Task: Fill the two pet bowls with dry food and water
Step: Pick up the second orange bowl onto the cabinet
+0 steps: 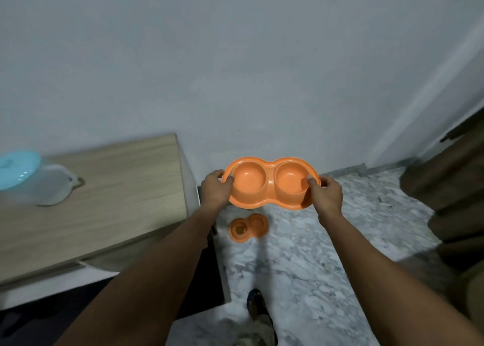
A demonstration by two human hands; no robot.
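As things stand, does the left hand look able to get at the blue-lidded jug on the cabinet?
Probably not right away: the left hand grips one end of the orange double bowl, the right hand the other. Nothing visible blocks the way to the jug, though.

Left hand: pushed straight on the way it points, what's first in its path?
The left hand grips one end of the orange double bowl, so that comes first. Past it, probably the grey wall; depth is unclear.
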